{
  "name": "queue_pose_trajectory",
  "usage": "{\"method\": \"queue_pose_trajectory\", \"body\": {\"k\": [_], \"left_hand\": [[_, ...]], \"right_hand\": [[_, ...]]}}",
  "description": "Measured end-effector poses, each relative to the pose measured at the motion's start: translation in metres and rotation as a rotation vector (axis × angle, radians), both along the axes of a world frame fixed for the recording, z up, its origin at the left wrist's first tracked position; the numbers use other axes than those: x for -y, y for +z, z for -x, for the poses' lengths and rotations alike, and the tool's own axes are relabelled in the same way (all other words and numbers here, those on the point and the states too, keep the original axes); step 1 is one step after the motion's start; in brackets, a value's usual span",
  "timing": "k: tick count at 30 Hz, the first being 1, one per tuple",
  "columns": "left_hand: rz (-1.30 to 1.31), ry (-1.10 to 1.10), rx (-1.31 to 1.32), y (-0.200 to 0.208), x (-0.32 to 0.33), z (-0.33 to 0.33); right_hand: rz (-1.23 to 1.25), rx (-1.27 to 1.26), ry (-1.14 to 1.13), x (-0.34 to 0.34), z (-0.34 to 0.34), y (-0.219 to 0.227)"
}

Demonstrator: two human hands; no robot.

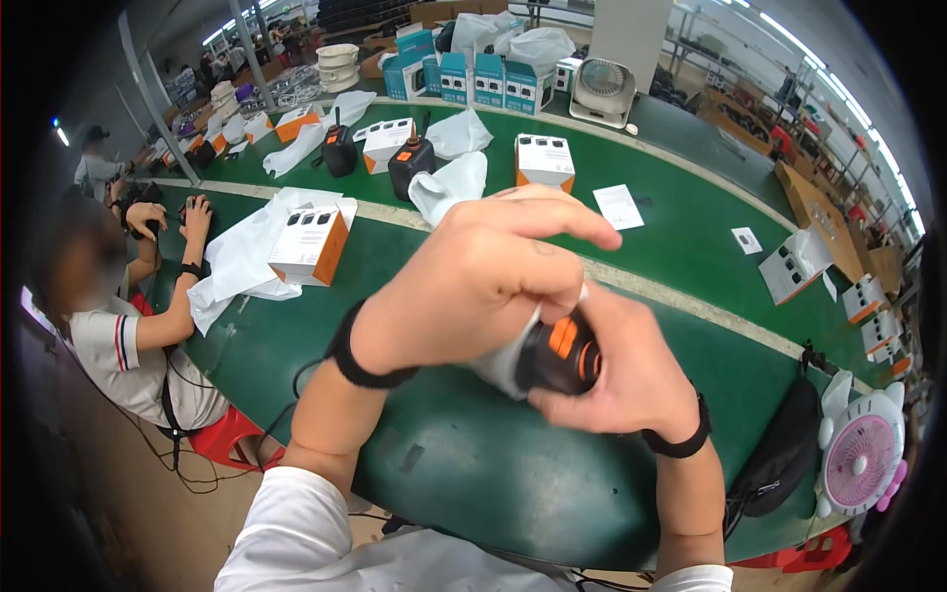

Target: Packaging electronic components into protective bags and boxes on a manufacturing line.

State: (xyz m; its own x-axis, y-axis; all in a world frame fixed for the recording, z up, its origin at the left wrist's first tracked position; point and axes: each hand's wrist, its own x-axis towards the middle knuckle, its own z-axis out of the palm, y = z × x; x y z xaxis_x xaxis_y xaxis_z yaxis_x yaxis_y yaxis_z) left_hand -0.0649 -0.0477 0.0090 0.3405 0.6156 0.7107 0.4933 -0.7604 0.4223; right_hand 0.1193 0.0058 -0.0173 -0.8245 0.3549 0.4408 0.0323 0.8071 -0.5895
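Observation:
My right hand point(636, 365) wraps round a small black device with orange buttons point(562, 340) and an orange ring at one end. A white plastic bag point(501, 367) covers its left part, blurred by motion. Above it my left hand point(478, 271) pinches an edge of the bag with thumb and curled fingers, while one finger stretches out to the right. Both wrists wear black bands. The device is held over the green table point(464, 464), and my left hand hides part of it.
A white and orange box point(311, 245) lies on white bags point(242, 252) at the left, near a seated co-worker point(109, 316). Across a pale strip, the green belt carries two black devices point(409, 166), boxes point(545, 161) and papers point(619, 206). At right are a black bag point(779, 449) and a pink fan point(861, 464).

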Motion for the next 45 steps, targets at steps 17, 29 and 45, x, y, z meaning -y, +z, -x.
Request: {"method": "queue_pose_trajectory", "body": {"k": [17, 29, 45], "left_hand": [[-0.766, 0.405, 0.193, -0.049, -0.026, -0.035], [-0.255, -0.159, 0.62, -0.077, -0.003, -0.051], [0.447, -0.477, 1.482, -0.044, -0.026, -0.026]], "right_hand": [[0.487, -0.996, -0.385, -0.007, 0.006, -0.065], [0.786, -1.044, -0.158, -0.003, 0.012, -0.031], [0.378, -0.682, -0.314, -0.004, 0.034, -0.031]]}}
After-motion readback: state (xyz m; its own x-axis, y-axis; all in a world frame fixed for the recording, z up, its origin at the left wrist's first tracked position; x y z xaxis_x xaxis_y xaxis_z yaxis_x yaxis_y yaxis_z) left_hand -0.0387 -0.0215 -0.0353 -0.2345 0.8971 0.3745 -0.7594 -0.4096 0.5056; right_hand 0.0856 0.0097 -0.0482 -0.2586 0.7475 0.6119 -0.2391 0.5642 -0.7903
